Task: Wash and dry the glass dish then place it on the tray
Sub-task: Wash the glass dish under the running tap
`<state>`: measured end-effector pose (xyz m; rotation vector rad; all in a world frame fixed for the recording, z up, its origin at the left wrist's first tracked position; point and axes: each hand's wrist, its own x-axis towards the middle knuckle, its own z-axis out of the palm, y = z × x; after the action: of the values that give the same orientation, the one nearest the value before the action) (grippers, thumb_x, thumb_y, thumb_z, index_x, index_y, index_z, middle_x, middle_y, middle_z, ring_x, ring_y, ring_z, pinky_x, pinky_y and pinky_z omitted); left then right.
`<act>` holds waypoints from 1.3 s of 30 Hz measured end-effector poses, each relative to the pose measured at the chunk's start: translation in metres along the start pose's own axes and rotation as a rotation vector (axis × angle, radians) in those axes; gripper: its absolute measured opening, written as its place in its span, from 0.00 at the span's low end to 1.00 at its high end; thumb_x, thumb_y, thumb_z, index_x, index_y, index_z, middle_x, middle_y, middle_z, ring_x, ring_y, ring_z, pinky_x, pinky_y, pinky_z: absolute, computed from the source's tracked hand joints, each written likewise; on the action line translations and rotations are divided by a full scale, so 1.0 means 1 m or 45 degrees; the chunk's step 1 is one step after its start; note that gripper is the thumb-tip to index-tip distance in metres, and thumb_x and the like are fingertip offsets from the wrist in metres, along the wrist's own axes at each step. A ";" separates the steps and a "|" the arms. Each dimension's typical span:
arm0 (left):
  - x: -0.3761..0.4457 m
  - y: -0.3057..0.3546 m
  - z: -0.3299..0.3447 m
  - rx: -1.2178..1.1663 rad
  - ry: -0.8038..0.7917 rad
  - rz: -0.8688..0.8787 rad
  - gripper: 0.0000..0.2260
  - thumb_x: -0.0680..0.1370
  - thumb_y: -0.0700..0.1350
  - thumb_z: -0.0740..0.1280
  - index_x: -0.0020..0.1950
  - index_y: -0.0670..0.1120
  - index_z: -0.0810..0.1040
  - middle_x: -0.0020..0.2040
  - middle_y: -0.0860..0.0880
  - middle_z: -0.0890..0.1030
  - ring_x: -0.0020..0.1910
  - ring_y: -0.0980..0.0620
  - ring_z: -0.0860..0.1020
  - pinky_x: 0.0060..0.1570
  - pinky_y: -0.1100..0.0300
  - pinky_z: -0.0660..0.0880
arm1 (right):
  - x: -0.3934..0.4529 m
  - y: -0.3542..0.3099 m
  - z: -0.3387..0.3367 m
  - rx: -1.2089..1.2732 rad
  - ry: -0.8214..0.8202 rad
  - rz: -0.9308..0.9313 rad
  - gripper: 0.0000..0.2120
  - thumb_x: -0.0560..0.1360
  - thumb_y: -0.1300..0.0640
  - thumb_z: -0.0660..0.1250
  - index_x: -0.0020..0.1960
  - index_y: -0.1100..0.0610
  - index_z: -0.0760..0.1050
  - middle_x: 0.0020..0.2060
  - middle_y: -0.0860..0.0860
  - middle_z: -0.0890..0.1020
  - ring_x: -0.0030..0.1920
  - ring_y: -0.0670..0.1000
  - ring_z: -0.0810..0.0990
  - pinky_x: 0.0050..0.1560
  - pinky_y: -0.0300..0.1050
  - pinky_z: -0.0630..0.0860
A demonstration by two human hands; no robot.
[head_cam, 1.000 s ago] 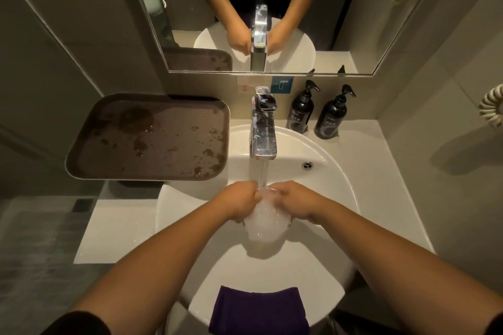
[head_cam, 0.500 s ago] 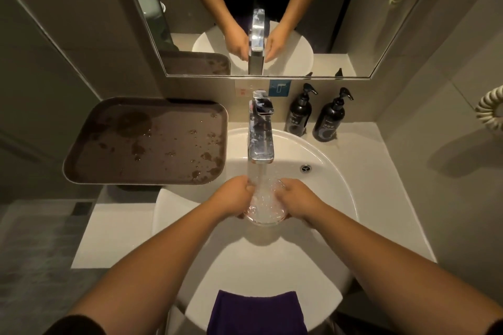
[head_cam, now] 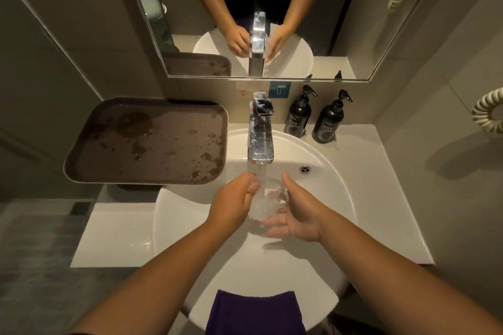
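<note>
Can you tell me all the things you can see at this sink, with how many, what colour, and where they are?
glass dish: one, clear, under the running water, held over the basin
tap: one, shiny silver, back of the basin, water running
basin: one, white, middle of the counter
tray: one, dark brown with water drops, left of the tap
pump bottles: two, black, right of the tap by the wall
cloth: one, purple, over the near rim of the basin
mirror: one, on the wall above the tap
coiled cord: cream, on the right wall
left hand: one, gripping the dish's left side
right hand: one, cupping the dish from the right, fingers spread under it
</note>
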<state>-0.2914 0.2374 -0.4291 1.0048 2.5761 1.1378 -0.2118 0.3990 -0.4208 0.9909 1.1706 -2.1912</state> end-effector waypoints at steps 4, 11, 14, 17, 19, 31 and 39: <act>-0.008 -0.001 -0.002 0.051 -0.018 0.247 0.13 0.82 0.48 0.59 0.53 0.42 0.78 0.48 0.46 0.79 0.47 0.43 0.76 0.46 0.50 0.74 | 0.003 -0.001 0.013 0.153 0.063 -0.067 0.22 0.78 0.43 0.63 0.47 0.61 0.86 0.45 0.60 0.87 0.44 0.58 0.86 0.43 0.52 0.84; -0.015 0.008 0.000 -1.081 -0.382 -0.459 0.31 0.73 0.43 0.68 0.69 0.66 0.62 0.65 0.59 0.78 0.64 0.57 0.76 0.59 0.61 0.75 | 0.014 -0.007 0.015 0.098 0.124 -0.634 0.11 0.76 0.70 0.63 0.55 0.64 0.80 0.45 0.61 0.85 0.45 0.58 0.83 0.51 0.53 0.81; -0.006 0.005 0.000 -1.753 -0.169 -0.776 0.19 0.77 0.41 0.63 0.68 0.50 0.69 0.60 0.40 0.81 0.57 0.42 0.81 0.54 0.49 0.79 | 0.015 -0.007 0.010 -0.063 0.051 -0.712 0.15 0.76 0.68 0.66 0.62 0.61 0.77 0.50 0.59 0.86 0.48 0.56 0.85 0.47 0.47 0.82; 0.004 0.009 0.006 -1.336 -0.022 -1.092 0.17 0.81 0.54 0.61 0.56 0.42 0.78 0.42 0.42 0.85 0.34 0.49 0.82 0.31 0.60 0.77 | 0.016 -0.005 0.012 -0.295 -0.108 -0.745 0.20 0.74 0.67 0.69 0.65 0.57 0.76 0.58 0.59 0.83 0.57 0.61 0.82 0.60 0.55 0.78; 0.005 0.007 0.013 -1.120 0.001 -1.118 0.20 0.80 0.58 0.60 0.51 0.43 0.81 0.38 0.45 0.84 0.31 0.50 0.81 0.30 0.60 0.75 | 0.015 -0.004 0.014 -0.504 -0.086 -0.779 0.20 0.75 0.65 0.69 0.65 0.53 0.76 0.58 0.53 0.84 0.59 0.55 0.82 0.61 0.50 0.78; -0.004 0.021 0.033 -0.694 0.359 -0.933 0.23 0.72 0.67 0.56 0.32 0.49 0.70 0.26 0.56 0.74 0.29 0.55 0.73 0.32 0.55 0.69 | 0.015 -0.008 0.034 -0.206 0.532 -0.471 0.22 0.76 0.52 0.58 0.24 0.53 0.69 0.19 0.46 0.70 0.18 0.45 0.66 0.21 0.37 0.63; -0.004 0.016 0.032 -1.348 0.329 -1.177 0.17 0.73 0.59 0.59 0.35 0.47 0.74 0.27 0.49 0.75 0.25 0.50 0.75 0.29 0.59 0.74 | 0.022 -0.003 0.045 0.162 0.459 -0.425 0.15 0.73 0.57 0.59 0.28 0.53 0.69 0.21 0.50 0.69 0.21 0.49 0.66 0.24 0.40 0.62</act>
<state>-0.2676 0.2616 -0.4411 -0.5171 1.6518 1.9086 -0.2449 0.3611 -0.4189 1.3733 1.4596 -2.4360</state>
